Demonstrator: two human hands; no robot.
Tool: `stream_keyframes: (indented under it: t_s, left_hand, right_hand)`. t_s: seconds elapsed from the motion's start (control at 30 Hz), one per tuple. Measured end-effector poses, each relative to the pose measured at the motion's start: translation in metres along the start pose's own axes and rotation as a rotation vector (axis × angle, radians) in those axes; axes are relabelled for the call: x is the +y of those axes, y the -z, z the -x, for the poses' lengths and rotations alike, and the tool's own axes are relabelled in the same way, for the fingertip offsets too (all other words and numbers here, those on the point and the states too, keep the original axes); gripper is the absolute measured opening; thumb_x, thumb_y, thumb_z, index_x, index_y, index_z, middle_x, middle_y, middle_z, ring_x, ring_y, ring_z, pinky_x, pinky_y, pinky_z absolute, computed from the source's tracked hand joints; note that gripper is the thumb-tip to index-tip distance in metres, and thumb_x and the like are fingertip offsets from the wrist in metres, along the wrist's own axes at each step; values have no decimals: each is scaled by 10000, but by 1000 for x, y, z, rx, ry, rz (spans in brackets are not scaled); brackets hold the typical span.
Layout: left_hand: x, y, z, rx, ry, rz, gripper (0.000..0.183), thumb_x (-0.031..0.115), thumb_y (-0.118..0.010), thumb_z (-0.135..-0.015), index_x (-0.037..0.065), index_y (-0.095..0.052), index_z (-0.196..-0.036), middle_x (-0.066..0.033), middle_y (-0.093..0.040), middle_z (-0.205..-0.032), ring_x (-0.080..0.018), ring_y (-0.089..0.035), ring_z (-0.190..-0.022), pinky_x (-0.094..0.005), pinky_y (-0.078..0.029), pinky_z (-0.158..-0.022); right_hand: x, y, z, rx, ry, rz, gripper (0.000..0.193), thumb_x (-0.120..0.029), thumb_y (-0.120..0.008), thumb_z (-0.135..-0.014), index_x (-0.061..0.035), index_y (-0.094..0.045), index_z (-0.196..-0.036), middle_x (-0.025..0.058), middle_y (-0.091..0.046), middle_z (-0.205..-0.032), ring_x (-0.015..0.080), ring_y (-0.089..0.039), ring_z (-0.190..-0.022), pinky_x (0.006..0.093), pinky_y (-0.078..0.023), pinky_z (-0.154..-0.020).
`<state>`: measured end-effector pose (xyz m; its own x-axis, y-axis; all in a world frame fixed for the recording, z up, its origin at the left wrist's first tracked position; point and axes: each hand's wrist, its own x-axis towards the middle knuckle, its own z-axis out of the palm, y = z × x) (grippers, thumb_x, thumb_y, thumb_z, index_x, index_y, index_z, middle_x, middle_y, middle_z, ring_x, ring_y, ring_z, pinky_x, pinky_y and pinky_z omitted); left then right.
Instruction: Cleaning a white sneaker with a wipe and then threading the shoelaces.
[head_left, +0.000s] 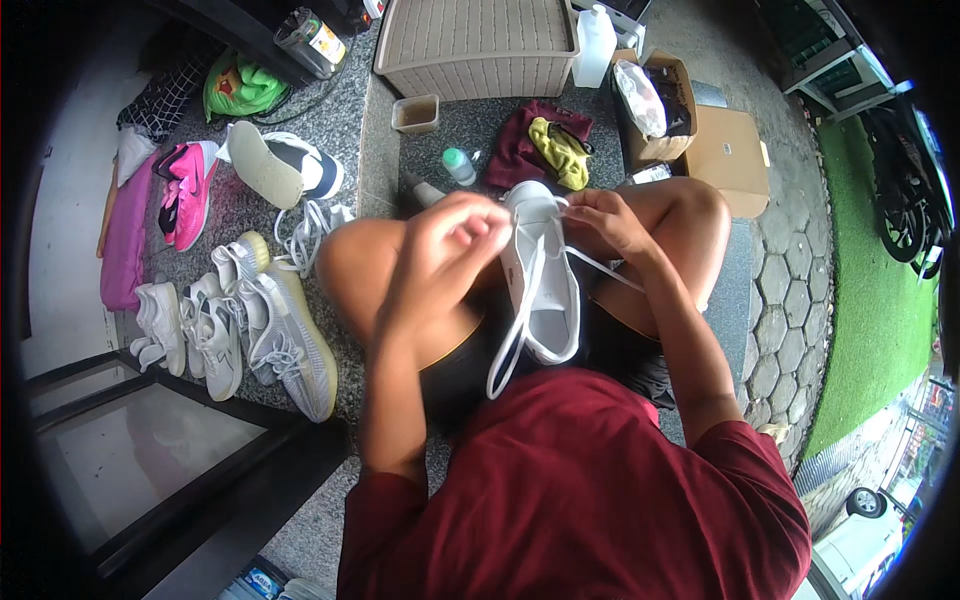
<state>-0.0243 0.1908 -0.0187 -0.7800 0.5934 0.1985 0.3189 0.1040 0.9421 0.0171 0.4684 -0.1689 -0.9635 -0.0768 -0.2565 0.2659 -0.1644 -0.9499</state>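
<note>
A white sneaker [553, 337] rests on my lap, its toe pointing away from me and its opening facing up. My right hand [612, 222] pinches the white shoelace [561, 203] at the shoe's right side, near the toe. One length of lace runs out to the right over my thigh. Another hangs in a long loop over the shoe's left side. Slightly blurred, my left hand [450, 235] is held at the left of the toe with its fingers curled closed; whether any lace is in them is hidden.
Several pale sneakers [290, 345] stand at left, with a pink shoe [187, 195] and a shoe with its insole [265, 170] beyond. Ahead are a green-capped bottle [459, 166], a maroon cloth [515, 145], a plastic tub [415, 113], a woven box [480, 75] and cardboard boxes [725, 155].
</note>
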Motion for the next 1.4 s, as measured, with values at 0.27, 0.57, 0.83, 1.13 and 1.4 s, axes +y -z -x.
stream_keyframes:
  t_s: [0.27,0.57,0.83,1.13,1.4]
  left_hand:
    - [-116,-48,-21,-58,198,-619,524,161,-793,-787,-22,-611,-1243,-195,-658,-1165,-363,-667,-1046,-440,-525,-898]
    - [-159,-59,-12,-121,214,-227,1304,201,-842,-713,-60,133,-1539,-310,-545,-1349,-437,-584,-1215,-440,-474,-1037]
    - [-164,-65,-8,-30,265,-88,1451,198,-906,-716,13,296,-1508,-228,-529,-1399,-343,-567,-1268,-414,-473,-1053]
    - [-151,-65,-12,-49,365,-56,1451,257,-909,-721,17,283,-1512,-235,-526,-1398,-324,-563,-1267,-397,-451,-1078]
    - [-147,-65,-9,-49,336,-334,1257,447,-902,-670,-52,-166,-1558,-297,-534,-1377,-438,-524,-1277,-488,-405,-1093]
  right_hand:
    - [-40,-41,-9,185,550,933,424,-180,-745,-809,-48,-666,-1204,155,-679,-1036,336,-680,-889,393,-552,-843]
    - [-35,-47,-56,-339,719,1230,275,-85,-664,-771,-44,-717,-1038,142,-670,-1021,328,-693,-876,416,-569,-763]
    - [-45,-51,-66,-490,508,990,367,-185,-701,-806,-25,-695,-1136,189,-698,-1028,362,-691,-956,428,-549,-840]
    - [-36,-56,-68,-396,110,929,251,-210,-705,-816,-76,-767,-1019,169,-744,-935,325,-722,-900,398,-557,-812]
    - [-31,-45,-56,-282,26,789,114,-55,-731,-782,-20,-768,-883,105,-756,-838,169,-717,-755,315,-561,-737]
